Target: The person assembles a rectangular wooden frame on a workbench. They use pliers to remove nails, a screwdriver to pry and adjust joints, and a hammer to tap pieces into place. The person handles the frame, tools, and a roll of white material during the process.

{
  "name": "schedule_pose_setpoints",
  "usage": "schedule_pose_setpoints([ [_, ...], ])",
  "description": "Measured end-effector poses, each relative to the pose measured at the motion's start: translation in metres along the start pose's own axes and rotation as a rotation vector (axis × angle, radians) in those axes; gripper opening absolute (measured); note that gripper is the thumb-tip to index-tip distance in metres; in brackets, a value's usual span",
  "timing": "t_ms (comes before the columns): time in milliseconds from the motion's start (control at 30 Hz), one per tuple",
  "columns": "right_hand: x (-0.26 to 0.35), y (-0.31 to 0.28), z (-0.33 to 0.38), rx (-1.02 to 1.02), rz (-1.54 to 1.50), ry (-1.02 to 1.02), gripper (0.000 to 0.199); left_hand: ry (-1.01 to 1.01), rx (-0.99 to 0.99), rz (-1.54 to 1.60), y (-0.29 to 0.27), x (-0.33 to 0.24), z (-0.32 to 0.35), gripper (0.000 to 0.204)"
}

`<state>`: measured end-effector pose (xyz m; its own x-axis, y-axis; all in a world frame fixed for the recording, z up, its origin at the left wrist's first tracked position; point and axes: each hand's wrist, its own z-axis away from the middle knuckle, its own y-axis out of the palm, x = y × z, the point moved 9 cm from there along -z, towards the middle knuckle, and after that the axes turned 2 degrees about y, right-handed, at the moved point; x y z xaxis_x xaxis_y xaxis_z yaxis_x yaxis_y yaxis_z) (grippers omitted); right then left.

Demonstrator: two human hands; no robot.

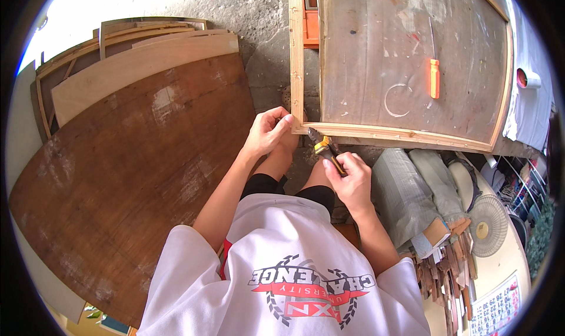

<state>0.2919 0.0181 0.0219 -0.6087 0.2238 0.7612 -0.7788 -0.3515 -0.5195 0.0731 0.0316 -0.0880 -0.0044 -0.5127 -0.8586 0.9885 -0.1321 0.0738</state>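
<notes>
A light wooden frame lies on a worn board, with its near left corner in front of me. Beside that corner is my left hand, its thumb and fingers pinched together. What they hold, if anything, is too small to make out. My right hand is wrapped round the handles of black-and-yellow pliers. The jaws of the pliers point up and left, close to the frame's near rail. A screwdriver with an orange handle rests on the board, inside the frame.
Brown plywood sheets lean on the left. An orange item shows behind the frame's left rail. On the right are grey-wrapped bundles, wood strips, a fan and a white roll.
</notes>
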Motion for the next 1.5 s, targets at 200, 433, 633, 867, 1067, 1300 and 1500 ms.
schedule_pose_setpoints([
  [200, 0.02, -0.014, 0.01, -0.185, 0.313, -0.28, 0.027, -0.022, -0.024, 0.037, 0.001, 0.001, 0.002, 0.03],
  [433, 0.036, -0.005, 0.007, -0.104, 0.576, -0.392, 0.025, -0.041, -0.009, 0.006, 0.001, 0.0, 0.002, 0.029],
  [633, 0.041, -0.004, 0.004, -0.038, 0.627, -0.432, 0.023, -0.018, -0.018, 0.042, 0.002, -0.001, 0.002, 0.03],
  [867, 0.027, -0.008, -0.007, -0.034, 0.247, -0.393, 0.025, -0.058, -0.031, 0.003, 0.001, 0.002, 0.003, 0.032],
  [1067, 0.012, -0.01, -0.006, -0.018, 0.091, -0.294, 0.027, -0.024, -0.067, -0.012, 0.001, -0.003, 0.004, 0.035],
  [1300, -0.026, -0.001, 0.011, 0.018, -0.428, 0.149, 0.033, -0.03, -0.155, -0.004, -0.008, -0.007, 0.008, 0.034],
  [1500, 0.024, -0.052, 0.057, -0.091, -0.218, -0.104, 0.027, -0.079, -0.199, 0.116, -0.004, -0.055, 0.05, 0.058],
])
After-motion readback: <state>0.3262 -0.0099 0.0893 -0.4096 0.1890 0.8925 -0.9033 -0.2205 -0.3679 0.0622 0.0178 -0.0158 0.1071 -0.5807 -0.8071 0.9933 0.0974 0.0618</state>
